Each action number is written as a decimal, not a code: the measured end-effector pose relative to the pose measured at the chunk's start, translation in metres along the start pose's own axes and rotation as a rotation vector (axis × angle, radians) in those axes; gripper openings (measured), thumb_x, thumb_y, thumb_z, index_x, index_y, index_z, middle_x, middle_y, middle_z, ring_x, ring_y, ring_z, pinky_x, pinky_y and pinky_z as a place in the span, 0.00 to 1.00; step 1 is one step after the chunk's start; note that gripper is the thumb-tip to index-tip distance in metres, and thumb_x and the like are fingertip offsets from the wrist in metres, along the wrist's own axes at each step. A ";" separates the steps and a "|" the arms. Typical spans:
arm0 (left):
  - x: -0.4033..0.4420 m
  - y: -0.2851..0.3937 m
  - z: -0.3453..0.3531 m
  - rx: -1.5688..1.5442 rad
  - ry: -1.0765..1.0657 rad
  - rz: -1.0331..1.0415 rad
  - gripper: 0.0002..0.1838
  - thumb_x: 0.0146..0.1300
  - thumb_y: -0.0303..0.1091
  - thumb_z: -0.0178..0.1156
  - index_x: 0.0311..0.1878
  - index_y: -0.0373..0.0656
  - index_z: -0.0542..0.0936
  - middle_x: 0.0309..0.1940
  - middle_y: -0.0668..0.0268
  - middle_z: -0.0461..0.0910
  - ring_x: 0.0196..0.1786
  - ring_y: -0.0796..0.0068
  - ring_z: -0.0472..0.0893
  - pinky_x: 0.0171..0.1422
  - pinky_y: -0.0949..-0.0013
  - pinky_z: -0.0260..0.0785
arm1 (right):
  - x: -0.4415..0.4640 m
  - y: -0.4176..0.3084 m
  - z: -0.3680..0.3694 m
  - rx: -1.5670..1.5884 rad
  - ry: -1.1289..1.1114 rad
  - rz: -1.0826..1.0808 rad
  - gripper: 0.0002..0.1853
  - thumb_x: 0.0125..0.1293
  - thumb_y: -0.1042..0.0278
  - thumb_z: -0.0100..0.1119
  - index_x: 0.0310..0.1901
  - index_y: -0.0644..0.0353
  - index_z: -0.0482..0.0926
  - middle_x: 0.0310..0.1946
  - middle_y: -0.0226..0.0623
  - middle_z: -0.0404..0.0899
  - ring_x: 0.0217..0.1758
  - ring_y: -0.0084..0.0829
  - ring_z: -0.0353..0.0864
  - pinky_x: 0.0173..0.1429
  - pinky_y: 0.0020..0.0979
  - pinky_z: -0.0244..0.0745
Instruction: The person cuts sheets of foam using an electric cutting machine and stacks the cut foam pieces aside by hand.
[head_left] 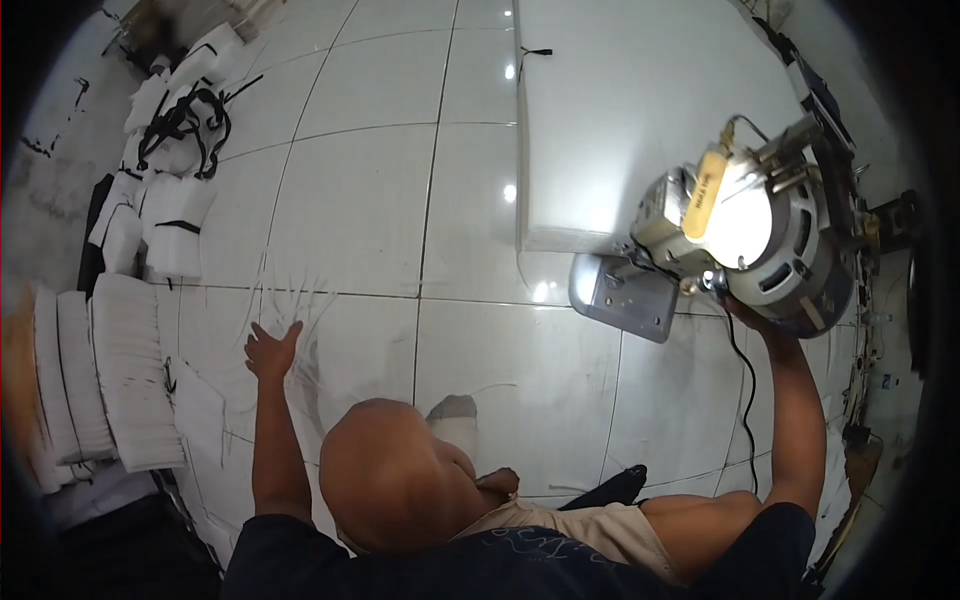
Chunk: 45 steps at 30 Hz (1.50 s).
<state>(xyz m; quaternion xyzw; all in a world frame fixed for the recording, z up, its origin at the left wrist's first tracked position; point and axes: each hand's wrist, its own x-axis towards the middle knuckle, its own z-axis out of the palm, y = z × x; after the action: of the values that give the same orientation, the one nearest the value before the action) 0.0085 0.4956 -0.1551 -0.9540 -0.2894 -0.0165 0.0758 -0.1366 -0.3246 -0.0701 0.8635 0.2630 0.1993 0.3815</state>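
Note:
My left hand (271, 350) is stretched out low over the tiled floor, its fingers spread and nothing in them. Thin pale strips (290, 300) lie on the tiles just beyond the fingertips. On the right, my right hand (752, 318) reaches under the motor of an electric cloth cutting machine (790, 235) and seems to grip it; the motor housing hides most of the fingers. The machine's grey base plate (625, 297) rests near the floor, beside the corner of a thick white layered stack (640, 130).
Black-tied bundles of white material (178, 222) line the left wall, with black straps (190, 125) on top. Upright white stacks (135, 370) stand closer to me. A black power cord (745, 390) runs down from the machine across the floor. My bent knee (390, 470) is in front.

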 end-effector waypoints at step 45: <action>-0.096 0.398 -0.066 -1.084 -1.458 0.573 0.47 0.61 0.70 0.51 0.75 0.46 0.58 0.71 0.58 0.64 0.71 0.56 0.63 0.74 0.43 0.47 | -0.064 -0.003 -0.042 0.900 -0.152 0.818 0.37 0.50 0.49 0.73 0.61 0.55 0.73 0.58 0.42 0.75 0.65 0.46 0.69 0.71 0.44 0.62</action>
<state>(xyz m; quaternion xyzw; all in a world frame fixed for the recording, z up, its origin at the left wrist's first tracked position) 0.1506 0.1059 -0.1512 -0.6693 0.0264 0.4698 -0.5750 -0.2101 -0.3382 -0.0554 0.9826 -0.0595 0.1369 -0.1102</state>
